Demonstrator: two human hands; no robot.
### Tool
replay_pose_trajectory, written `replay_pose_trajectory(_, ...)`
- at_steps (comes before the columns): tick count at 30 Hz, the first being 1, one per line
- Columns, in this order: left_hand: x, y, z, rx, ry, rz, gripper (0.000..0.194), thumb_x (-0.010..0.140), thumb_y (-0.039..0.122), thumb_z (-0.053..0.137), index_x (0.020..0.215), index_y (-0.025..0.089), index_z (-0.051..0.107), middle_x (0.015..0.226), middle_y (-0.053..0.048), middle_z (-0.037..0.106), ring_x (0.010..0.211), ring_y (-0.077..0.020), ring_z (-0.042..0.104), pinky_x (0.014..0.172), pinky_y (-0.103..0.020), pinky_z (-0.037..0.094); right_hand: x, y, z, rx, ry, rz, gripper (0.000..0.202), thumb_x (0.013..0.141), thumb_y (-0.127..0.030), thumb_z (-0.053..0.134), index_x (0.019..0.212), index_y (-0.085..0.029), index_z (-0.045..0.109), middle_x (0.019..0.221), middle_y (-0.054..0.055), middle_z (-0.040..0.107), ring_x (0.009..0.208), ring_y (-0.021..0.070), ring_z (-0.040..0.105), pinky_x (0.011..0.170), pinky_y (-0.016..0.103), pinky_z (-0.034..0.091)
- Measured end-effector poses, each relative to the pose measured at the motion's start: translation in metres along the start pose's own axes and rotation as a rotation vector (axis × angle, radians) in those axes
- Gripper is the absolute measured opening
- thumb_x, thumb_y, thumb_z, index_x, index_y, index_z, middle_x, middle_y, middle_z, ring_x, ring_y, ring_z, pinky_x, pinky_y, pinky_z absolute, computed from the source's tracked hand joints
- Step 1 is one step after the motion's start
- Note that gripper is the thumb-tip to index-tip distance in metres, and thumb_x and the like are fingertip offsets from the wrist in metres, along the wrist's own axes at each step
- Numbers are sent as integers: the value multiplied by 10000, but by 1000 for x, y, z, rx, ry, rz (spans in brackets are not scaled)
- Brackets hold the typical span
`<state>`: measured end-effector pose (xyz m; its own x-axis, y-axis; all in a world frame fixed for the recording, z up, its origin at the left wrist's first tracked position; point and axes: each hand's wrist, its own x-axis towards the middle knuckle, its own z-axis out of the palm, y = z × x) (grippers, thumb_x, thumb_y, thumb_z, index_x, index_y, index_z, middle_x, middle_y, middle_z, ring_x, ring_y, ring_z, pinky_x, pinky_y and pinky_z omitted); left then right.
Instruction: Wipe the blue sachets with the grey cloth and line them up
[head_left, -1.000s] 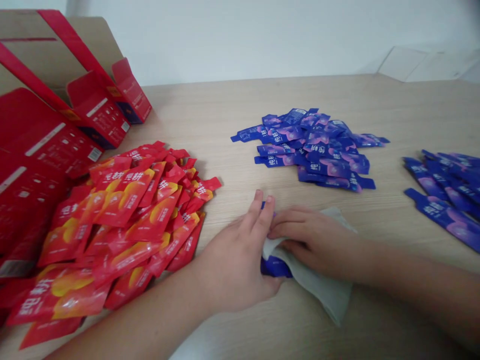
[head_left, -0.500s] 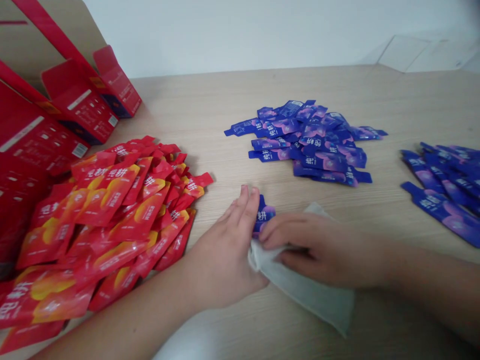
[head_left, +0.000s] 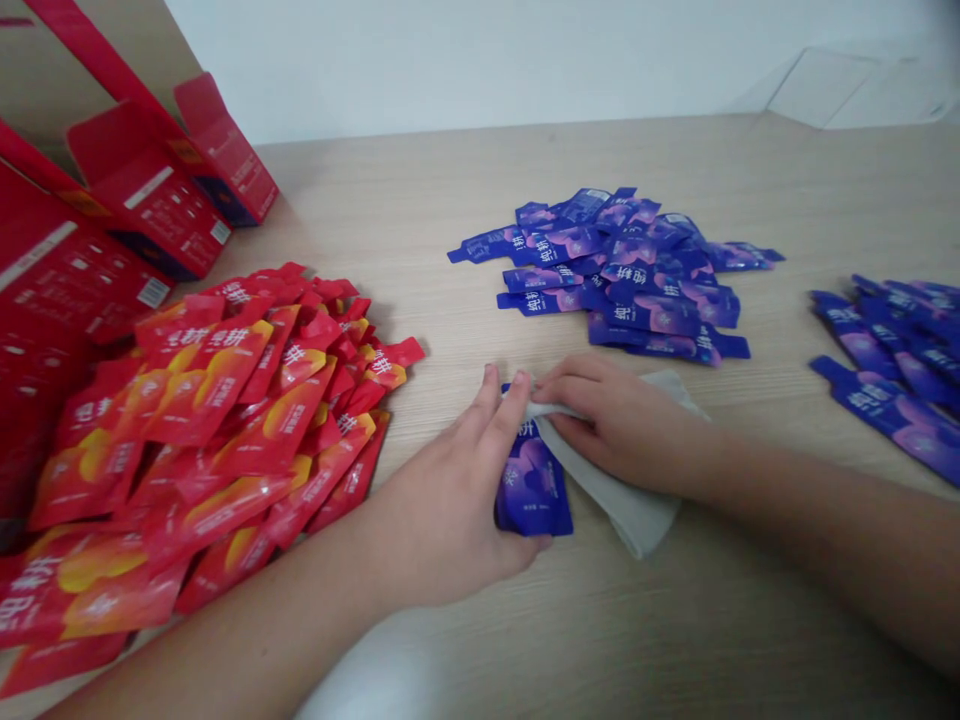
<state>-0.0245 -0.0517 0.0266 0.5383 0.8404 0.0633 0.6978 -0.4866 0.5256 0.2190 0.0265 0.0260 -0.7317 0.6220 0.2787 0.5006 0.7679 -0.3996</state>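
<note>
A blue and purple sachet (head_left: 534, 485) lies on the table in front of me, its printed face up. My left hand (head_left: 457, 490) grips it from the left, fingers over its upper end and thumb at its lower edge; part of the sachet is hidden under the hand. My right hand (head_left: 619, 425) is closed on a white cloth (head_left: 637, 510), whose bunched corner touches the upper right of the sachet beside my left fingertips. The rest of the cloth hangs loosely onto the wooden table.
Red and orange sachets (head_left: 225, 420) are heaped at the left. Behind them stand red cartons (head_left: 161, 200) with raised flaps. One pile of blue sachets (head_left: 630, 275) lies farther back, another pile of blue sachets (head_left: 900, 370) at the right edge. A clear plate (head_left: 832, 90) leans near the white wall (head_left: 525, 60).
My right hand has moved up and away with the cloth, from the sachet's middle to its upper end. The sachet's lower part, covered before, now shows. My left hand stays nearly in place.
</note>
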Motion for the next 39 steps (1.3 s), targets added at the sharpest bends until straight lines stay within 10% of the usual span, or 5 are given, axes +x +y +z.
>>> replay_pose_trajectory(4,0,-2,1,-10,20,16,1392,784,395,883,1734,231,-121,1806,-278,52,1636,-467,253,1260,-637,403,-5,-8,-6,167,51,-107,233,991,-125,621,1181,-212,723,1242,110,732,1162,235,699,1018,396,598)
replay_pose_trajectory(10,2,-5,0,-27,6,53,1392,768,364,879,1732,209,-112,1796,-304,74,1642,-464,236,1260,-645,392,-7,-38,-10,249,-274,-305,273,1023,-194,625,1277,-187,724,1354,115,717,1383,278,596,1264,486,428)
replay_pose_trajectory(14,1,-6,1,-44,15,74,1374,784,404,877,1735,228,-99,1799,-293,76,1647,-467,221,1262,-661,385,-13,-40,-7,218,-206,-310,311,1041,-343,649,1310,-209,728,1318,111,722,1400,315,556,1293,509,375)
replay_pose_trajectory(35,1,-3,4,-3,36,35,1265,814,376,822,1734,198,-27,1793,-291,130,1644,-418,273,1274,-601,390,-9,-10,-2,141,91,-86,283,984,-109,618,1203,-234,746,1272,98,754,1213,248,710,1054,429,599)
replay_pose_trajectory(39,2,-5,5,-16,51,62,1255,827,376,816,1732,203,-36,1788,-277,187,1650,-407,265,1275,-603,387,-12,-25,-2,211,-71,-169,225,1002,-130,610,1179,-219,717,1265,97,765,1262,256,690,1114,450,559)
